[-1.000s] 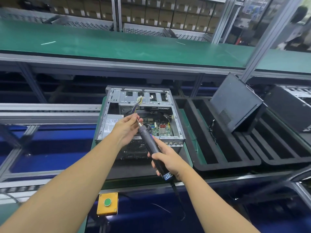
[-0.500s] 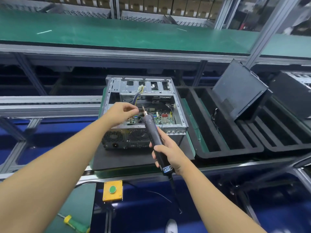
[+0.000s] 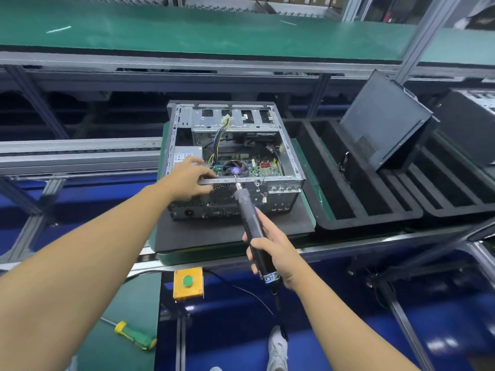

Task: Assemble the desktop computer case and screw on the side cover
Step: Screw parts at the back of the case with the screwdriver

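**A:** Where was the case?

**B:** The open grey sheet-metal computer case (image 3: 281, 192) sat mid-line on a flat black foam pad (image 3: 209, 234). Its open side faced up and its perforated rear panel faced the person.

**A:** And the hands?

**B:** The left hand (image 3: 187, 180) lay over the near top edge of the case, thumb toward the inside. I could not tell whether it clamped the edge or only rested there. The right hand (image 3: 272, 254) was wrapped round a long black electric screwdriver (image 3: 250, 220), whose bit met that same edge just beside the left fingertips.

**A:** What got in the way?

**B:** The screwdriver's barrel crossed the rear panel, and the left hand hid part of the silver power supply box (image 3: 184, 151). Inside, a bundle of yellow and dark wires (image 3: 219, 137) ran down toward the green circuit board (image 3: 257, 172).

**A:** And around it?

**B:** Just to the right sat a black slotted foam tray (image 3: 345, 188) with a closed black computer case (image 3: 383, 121) leaning tilted in it. Nearer the person was a yellow box with a green button (image 3: 188, 282). A green-and-yellow-handled screwdriver (image 3: 135, 337) lay on a green mat at lower left. A broad green conveyor belt (image 3: 214, 30) ran behind.
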### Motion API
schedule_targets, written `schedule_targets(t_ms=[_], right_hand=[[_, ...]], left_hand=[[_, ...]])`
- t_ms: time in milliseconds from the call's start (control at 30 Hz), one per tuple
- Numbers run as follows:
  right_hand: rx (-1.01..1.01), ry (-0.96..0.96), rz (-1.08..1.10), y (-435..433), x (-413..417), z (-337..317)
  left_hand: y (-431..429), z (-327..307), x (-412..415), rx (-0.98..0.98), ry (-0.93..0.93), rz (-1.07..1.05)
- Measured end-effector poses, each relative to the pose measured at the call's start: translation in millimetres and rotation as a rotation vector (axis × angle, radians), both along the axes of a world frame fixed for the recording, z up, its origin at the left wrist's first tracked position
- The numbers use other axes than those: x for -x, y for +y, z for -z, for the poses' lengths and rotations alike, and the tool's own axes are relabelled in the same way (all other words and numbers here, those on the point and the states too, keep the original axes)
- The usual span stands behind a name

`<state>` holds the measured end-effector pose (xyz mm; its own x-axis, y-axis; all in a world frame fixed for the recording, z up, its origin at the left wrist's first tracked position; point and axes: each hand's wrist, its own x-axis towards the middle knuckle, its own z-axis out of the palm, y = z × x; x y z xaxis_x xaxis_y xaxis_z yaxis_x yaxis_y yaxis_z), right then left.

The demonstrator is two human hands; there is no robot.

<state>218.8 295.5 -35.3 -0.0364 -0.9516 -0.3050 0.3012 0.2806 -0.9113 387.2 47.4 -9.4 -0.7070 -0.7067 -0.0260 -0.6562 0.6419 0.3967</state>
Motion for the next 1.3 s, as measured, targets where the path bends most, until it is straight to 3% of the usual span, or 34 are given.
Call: schedule_targets(t_ms=[200,1300], right_hand=[[-0.004,0.005,-0.005,5.5,-10.3,-0.2],[-0.081,0.035,-0.046,-3.5,-46.1,11.2]], left_hand=[[4.3,-8.9,-7.2,-0.011,0.12,0.021],[6.0,-6.5,-8.9,0.025,0.164,-0.013]])
